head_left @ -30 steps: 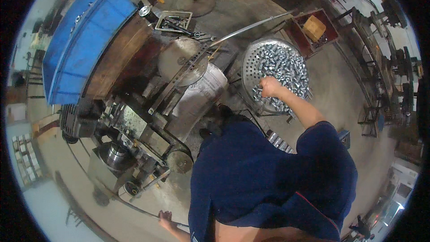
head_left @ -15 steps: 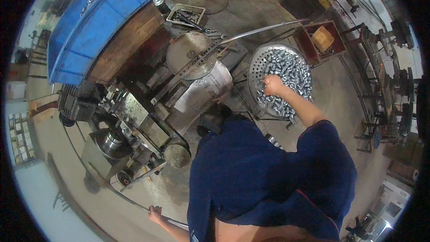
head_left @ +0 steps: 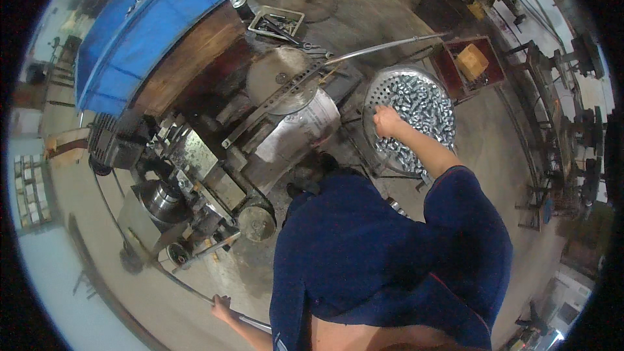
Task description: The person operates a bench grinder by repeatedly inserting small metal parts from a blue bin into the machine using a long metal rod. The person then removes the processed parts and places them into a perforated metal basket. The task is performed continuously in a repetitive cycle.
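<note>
My left hand (head_left: 222, 305) is closed round a long, thin metal bar (head_left: 183, 283) at the lower left, which runs up beside the machine (head_left: 201, 162). Over the left part of a round perforated metal pan (head_left: 375, 95) is my right hand (head_left: 388, 121), its fingers drawn together. Whatever those fingers may hold is too small to make out. Many shiny short metal fittings (head_left: 426, 107) lie heaped in the pan, to the right of this hand and beneath its wrist.
A round metal disc (head_left: 276, 81) and a slanted perforated bar (head_left: 273, 105) stand left of the pan. Behind them sits a tray of tools (head_left: 296, 16). A dark red box (head_left: 448, 68) holds a yellowish block. A blue bin (head_left: 140, 39) fills the upper left.
My right hand has moved slightly left over the pan, toward its rim. The left hand keeps its grip on the bar. The whole view has shifted a little.
</note>
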Demonstrator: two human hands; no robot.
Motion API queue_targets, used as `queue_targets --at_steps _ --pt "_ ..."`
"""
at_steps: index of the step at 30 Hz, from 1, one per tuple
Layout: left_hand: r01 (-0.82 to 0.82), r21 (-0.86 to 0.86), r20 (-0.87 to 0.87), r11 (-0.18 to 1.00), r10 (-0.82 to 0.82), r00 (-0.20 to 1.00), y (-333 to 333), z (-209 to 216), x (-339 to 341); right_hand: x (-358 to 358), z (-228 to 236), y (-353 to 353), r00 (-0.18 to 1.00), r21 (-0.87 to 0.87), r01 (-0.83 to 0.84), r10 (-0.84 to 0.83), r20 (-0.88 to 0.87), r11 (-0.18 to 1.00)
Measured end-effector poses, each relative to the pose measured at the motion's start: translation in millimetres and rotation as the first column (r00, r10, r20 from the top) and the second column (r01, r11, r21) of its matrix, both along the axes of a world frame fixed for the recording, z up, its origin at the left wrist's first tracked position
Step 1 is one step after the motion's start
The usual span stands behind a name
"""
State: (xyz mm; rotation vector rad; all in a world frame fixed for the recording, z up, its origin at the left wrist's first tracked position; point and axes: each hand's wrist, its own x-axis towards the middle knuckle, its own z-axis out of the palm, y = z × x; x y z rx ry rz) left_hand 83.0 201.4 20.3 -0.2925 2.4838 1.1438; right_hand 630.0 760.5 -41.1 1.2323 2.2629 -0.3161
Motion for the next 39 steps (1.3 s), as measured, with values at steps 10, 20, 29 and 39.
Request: queue_targets --at_steps 10,20,29,39 --pt "0.502 0.112 -0.271 0.858 -0.460 0.846 161 137 65 -113 69 -26 0.484 -0.281 -0.065 -0.216 -0.848 0.958" --pt "-0.099 0.933 0.312 0.346 -0.641 0.702 318 99 168 -279 192 -103 -0.027 0.100 -0.641 0.107 -0.994 0.761" --pt "0.735 0.408 -0.208 0.542 -0.729 0.653 294 110 143 -284 184 -122 0.077 0.215 -0.712 0.379 -0.922 0.668" --pt "0.701 0.130 -0.297 0.701 -0.647 0.702 191 123 80 -370 198 -106 0.023 0.384 -0.773 0.628 -0.778 0.504"
